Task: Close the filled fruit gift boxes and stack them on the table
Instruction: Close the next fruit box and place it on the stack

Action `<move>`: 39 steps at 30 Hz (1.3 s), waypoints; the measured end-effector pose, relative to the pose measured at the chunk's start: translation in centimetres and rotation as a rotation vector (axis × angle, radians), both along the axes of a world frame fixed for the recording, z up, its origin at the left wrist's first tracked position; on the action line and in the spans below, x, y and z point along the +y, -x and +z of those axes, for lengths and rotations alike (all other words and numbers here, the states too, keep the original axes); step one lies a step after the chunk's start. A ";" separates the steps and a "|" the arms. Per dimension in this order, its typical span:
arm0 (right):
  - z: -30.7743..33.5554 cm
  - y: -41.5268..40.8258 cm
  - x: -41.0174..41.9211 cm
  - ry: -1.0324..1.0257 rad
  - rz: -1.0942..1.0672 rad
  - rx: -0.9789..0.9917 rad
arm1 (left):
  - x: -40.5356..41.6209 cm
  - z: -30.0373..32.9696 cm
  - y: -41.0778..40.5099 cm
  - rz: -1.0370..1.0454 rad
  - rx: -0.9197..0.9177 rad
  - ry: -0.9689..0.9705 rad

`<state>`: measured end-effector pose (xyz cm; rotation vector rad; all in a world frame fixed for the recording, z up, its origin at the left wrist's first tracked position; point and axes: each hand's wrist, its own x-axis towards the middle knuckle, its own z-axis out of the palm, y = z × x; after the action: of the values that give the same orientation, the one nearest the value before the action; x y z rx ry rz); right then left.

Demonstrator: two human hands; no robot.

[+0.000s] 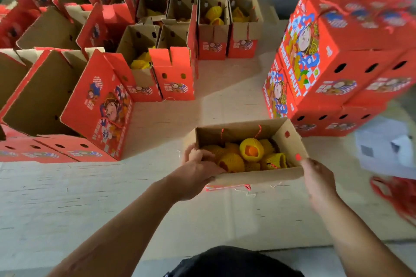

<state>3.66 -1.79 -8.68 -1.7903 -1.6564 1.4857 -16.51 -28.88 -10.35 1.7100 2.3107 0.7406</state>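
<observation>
An open fruit gift box (247, 177) sits at the centre of the cardboard-covered table (90, 198), its flaps up and its fruit in yellow foam nets (248, 152) showing. The left hand (198, 173) grips the box's near-left corner at about 9 o'clock: the fingers curl over the left wall into the box, the thumb lying along the near wall. The right hand (317, 180) is at the near-right corner, about 3 o'clock, fingertips touching the right flap beside a red hole; whether they pinch it or only press cannot be told, as the fingers are foreshortened and blurred.

At 1 to 2 o'clock stands a stack of closed red boxes (333, 56), its far edge smeared by motion. From 9 to 12 o'clock stand rows of open boxes (173, 67), those at far left cut off. A red cord bundle (398, 195) at 3 o'clock is indistinct.
</observation>
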 end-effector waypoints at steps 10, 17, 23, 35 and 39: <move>-0.7 -2.8 5.2 0.142 0.344 -0.001 | 5.9 0.2 -7.6 0.778 -0.604 -0.289; -1.1 -5.1 6.9 0.233 0.402 0.205 | 7.7 -0.6 -11.4 1.288 -1.489 -0.356; -0.6 -8.3 9.8 0.184 0.256 0.249 | 8.5 1.3 -13.9 1.231 -1.200 -0.746; -0.5 -8.5 11.6 0.415 -0.224 0.757 | 10.2 3.0 -13.5 1.039 -0.875 -0.443; -0.2 -7.0 10.0 0.390 -0.090 0.658 | 11.2 2.5 -11.6 1.150 -1.020 -0.277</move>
<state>10.67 8.25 -8.91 -1.2778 -0.9982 2.1543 -4.91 -17.71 -7.87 -0.2710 2.1533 1.6112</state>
